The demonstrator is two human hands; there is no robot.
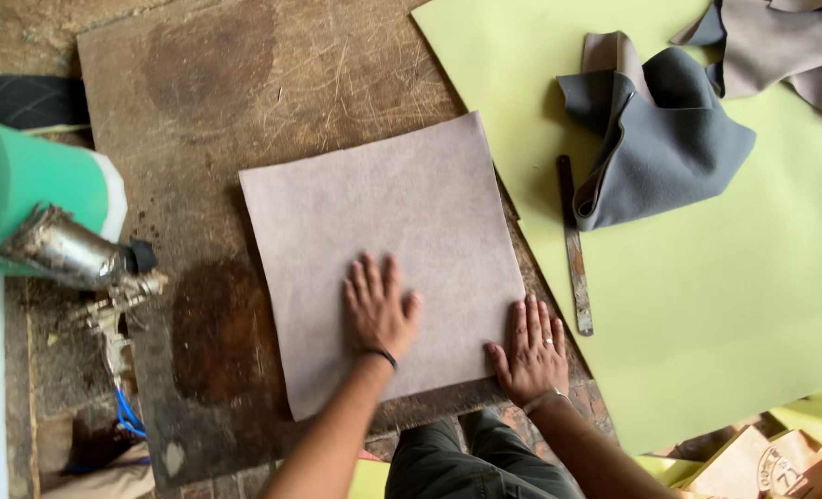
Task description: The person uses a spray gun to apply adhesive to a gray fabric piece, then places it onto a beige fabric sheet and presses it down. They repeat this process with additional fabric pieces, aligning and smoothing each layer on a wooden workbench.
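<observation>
Grey-brown square sheet: lies flat on the worn wooden board. Head view: I see my left hand pressed on its lower middle, fingers spread and released; right hand flat at its lower right corner, grasping nothing. Step judged: smoothing. Beside: spray gun, metal ruler, yellow-green foam.

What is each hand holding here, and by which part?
Nothing is gripped. Left hand lies flat on the grey square sheet; right hand presses its lower right edge.
</observation>
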